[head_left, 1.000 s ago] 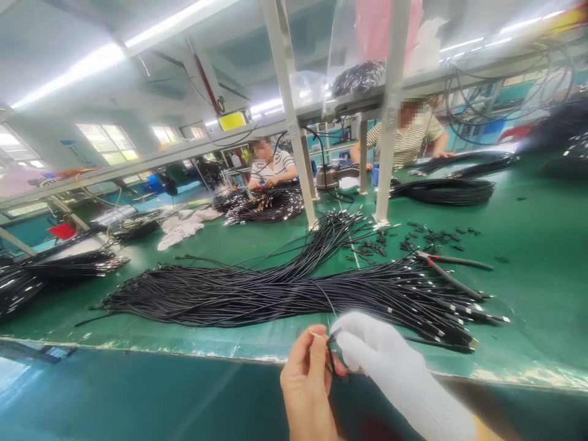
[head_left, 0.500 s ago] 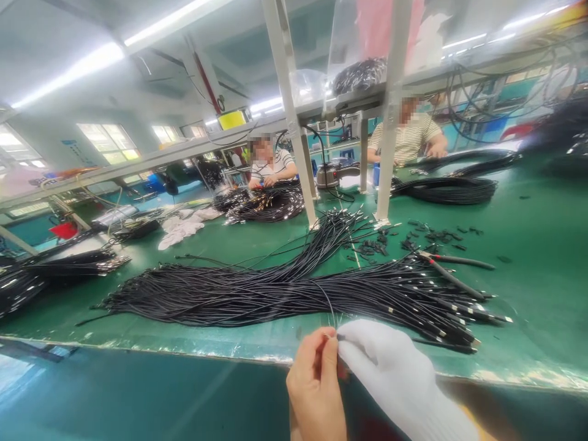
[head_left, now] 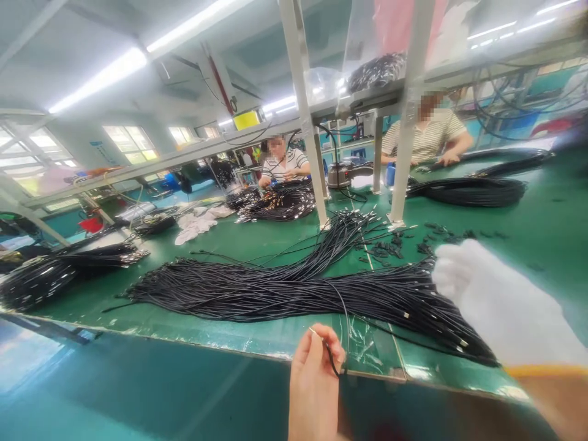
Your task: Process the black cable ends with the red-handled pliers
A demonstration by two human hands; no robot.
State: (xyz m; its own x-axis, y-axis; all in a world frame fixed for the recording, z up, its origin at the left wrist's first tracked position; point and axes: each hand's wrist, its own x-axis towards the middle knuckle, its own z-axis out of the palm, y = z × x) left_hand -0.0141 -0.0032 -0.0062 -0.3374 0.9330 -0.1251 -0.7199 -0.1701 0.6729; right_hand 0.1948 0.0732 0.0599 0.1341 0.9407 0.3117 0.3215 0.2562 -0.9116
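Cable (head_left: 331, 361) end sits pinched between my left hand (head_left: 315, 386) fingers at bottom centre, lifted off the pile (head_left: 285, 291) for handling. My gloved right hand (head_left: 500, 306), fingers loosely apart, hovers empty at right.

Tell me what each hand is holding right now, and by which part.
The bare left hand pinches a thin black wire near its end. The white-gloved right hand holds nothing.
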